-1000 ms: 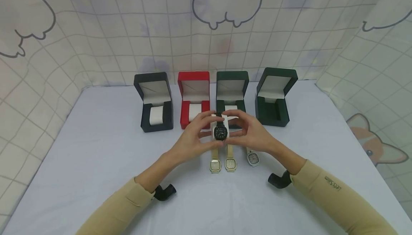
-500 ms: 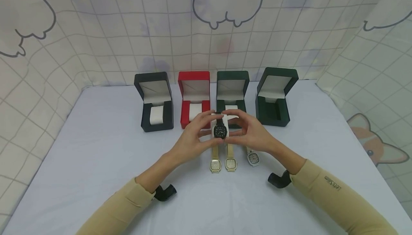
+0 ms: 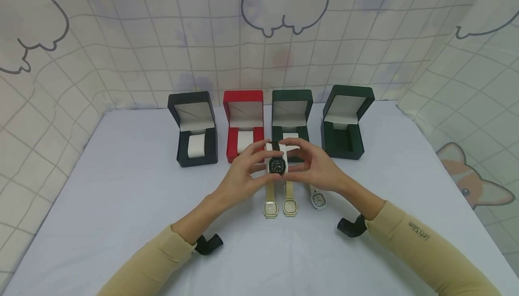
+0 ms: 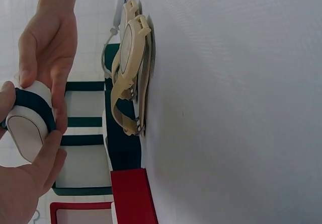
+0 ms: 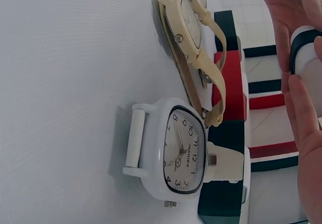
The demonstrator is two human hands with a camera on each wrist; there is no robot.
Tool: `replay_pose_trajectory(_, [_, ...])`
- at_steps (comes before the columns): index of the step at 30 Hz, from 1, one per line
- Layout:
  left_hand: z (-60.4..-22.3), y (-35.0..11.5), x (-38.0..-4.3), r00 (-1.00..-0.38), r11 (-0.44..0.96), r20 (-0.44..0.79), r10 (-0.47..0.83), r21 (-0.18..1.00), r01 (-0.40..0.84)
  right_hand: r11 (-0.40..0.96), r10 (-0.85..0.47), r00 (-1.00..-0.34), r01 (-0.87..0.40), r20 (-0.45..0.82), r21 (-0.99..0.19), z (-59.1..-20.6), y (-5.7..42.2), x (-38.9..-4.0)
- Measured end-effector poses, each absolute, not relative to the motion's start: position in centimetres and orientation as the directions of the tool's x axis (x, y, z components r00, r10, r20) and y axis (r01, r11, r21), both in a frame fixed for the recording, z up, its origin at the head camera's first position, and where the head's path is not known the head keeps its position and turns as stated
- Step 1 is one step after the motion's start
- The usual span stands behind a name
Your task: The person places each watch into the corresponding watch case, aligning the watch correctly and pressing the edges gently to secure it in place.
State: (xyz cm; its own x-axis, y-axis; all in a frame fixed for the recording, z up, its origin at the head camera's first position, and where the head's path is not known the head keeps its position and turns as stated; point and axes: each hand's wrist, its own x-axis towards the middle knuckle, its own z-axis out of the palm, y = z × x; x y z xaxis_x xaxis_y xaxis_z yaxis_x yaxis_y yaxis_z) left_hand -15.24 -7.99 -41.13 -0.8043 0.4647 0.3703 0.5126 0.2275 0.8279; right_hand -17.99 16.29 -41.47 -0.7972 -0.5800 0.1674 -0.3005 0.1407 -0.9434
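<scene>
A black wristwatch (image 3: 277, 166) is wrapped round a white watch cushion (image 3: 284, 152), held above the table between both hands. My left hand (image 3: 248, 165) grips it from the left, fingers across the strap and thumb near the dial's lower edge. From the other side my right hand (image 3: 314, 165) holds the cushion between thumb and fingers. In the left wrist view the dark strap (image 4: 35, 105) circles the white cushion. Just below the hands lie two beige watches (image 3: 270, 209) and a white watch (image 3: 319, 200). The far side of the cushion is hidden.
Along the back stand open watch boxes: a dark one (image 3: 211, 145), a red one (image 3: 233, 145), a green one (image 3: 277, 132) partly behind the hands, and another green one (image 3: 357, 143) with its green inside showing. The first three hold white cushions. White cloth (image 3: 121, 197) covers the table.
Both hands stay in nearly the same place. The dial has shifted slightly upward on the cushion, and the strap lies flatter over the cushion's top. My left index finger has come down a little.
</scene>
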Motion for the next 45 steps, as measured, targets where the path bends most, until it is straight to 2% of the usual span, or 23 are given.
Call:
replay_pose_trajectory(15, [-41.0,-8.1,-15.1,-0.844,0.274,0.299,0.446,0.852,0.447,0.162,-0.571,-0.808,-0.288,0.148,-0.944,-41.3,16.0,-17.7])
replay_pose_trajectory(34, [-41.4,-8.2,-15.7,-0.839,0.282,0.321,0.44,0.837,0.468,0.197,-0.551,-0.817,-0.324,0.169,-0.925,-41.1,15.6,-17.5])
replay_pose_trajectory(45, [-41.4,-8.3,-16.0,-0.856,0.26,0.3,0.421,0.864,0.43,0.228,-0.54,-0.821,-0.357,0.188,-0.906,-41.2,15.3,-17.5])
